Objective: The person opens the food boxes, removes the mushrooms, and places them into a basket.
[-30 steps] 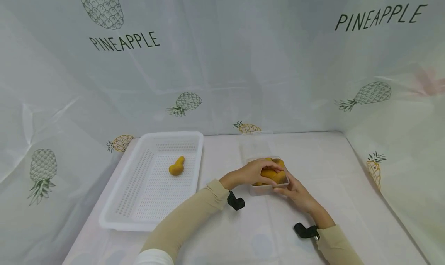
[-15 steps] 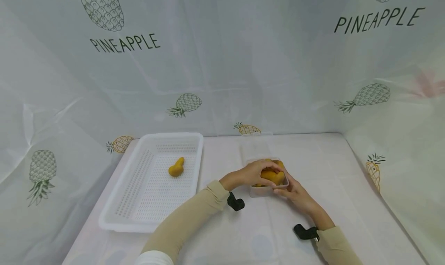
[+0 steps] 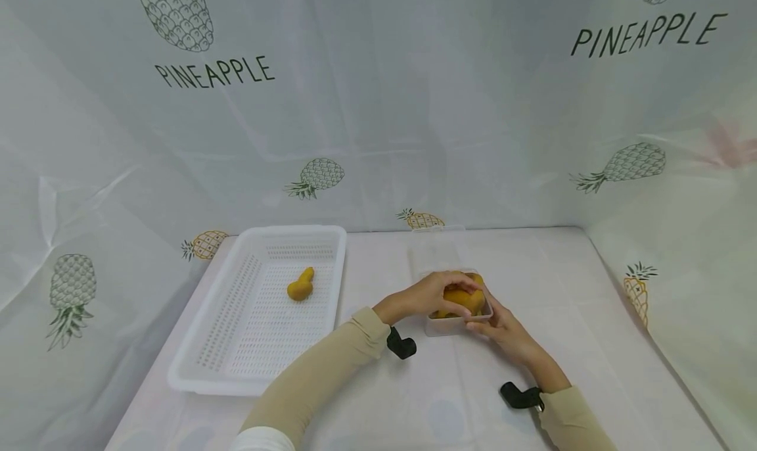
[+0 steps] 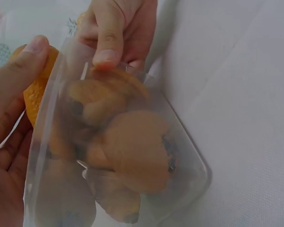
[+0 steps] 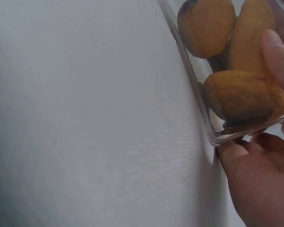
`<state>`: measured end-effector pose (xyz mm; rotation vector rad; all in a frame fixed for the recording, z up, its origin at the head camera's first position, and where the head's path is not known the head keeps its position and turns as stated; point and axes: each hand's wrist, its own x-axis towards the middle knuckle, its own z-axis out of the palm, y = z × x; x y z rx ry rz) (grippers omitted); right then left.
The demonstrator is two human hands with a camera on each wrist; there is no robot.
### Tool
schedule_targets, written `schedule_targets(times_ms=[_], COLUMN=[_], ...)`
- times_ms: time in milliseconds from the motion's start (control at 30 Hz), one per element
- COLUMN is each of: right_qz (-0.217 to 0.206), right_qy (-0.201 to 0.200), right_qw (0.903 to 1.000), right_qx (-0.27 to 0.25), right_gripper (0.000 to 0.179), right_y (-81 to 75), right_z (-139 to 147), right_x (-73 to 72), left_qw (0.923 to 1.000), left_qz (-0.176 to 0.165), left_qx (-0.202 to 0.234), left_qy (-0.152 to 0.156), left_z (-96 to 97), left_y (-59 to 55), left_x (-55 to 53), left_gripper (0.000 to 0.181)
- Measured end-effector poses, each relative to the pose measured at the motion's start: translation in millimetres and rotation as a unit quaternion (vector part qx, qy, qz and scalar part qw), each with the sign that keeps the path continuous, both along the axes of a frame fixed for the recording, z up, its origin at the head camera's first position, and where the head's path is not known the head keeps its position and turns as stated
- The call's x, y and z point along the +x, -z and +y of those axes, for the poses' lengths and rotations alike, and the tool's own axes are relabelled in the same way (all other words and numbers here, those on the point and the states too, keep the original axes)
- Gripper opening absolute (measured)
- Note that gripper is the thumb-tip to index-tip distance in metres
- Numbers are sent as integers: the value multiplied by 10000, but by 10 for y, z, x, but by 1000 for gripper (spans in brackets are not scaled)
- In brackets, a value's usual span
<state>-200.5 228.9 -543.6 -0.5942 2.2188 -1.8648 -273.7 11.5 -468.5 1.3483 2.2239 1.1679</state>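
We see the left hand [image 3: 434, 293], fingers clamped on an orange gourd [image 3: 466, 299] they partly hide, at the mouth of a clear plastic box [image 3: 445, 327]. The right hand's [image 3: 507, 331] fingers grip its right side. Hazy walls blur the packed gourds [image 4: 139, 151]; the far lid [image 3: 434, 250] barely shows. A lone gourd [image 3: 300, 286] lies in the white basket [image 3: 260, 326], left.

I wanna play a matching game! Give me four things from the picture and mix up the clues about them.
Things
1. left hand
2. right hand
3. white basket
4. clear box

Clues
A. one lone gourd lies inside
B. grips a yellow gourd
C. holds the box's side
D. several gourds are inside

Pairs: 1-B, 2-C, 3-A, 4-D
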Motion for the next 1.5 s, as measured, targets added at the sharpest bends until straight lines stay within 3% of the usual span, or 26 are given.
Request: schedule_targets(times_ms=[167, 300, 600, 867, 1100, 1500], right_qz=[-24, -57, -2, -14, -59, -95], right_qy=[-39, 81, 320, 258, 296, 293], right_qw=[9999, 9999, 9981, 9995, 9990, 9989], right_qx=[-149, 69, 519, 187, 334, 354], right_gripper=[90, 88, 92, 93, 94, 95], right_y=[2, 6, 5, 7, 2, -21], right_z=[-12, -12, -25, -23, -24, -29], right_x=[-23, -25, -7, 0, 3, -3], left_qw=[9987, 9953, 9796, 9695, 9680, 9515], left_qz=[-295, -640, -1401, -1573, -1522, -1344], left_qx=[416, 719, 1320, 1608, 1531, 1524], left_qy=[-33, -82, -579, -972, -1282, -2309], left_z=[9, 13, -105, -387, -713, -1449], left_y=[-26, -60, -242, -484, -621, -787], left_x=[-15, -34, -113, -193, -272, -403], left_gripper=[51, 50, 49, 50, 50, 48])
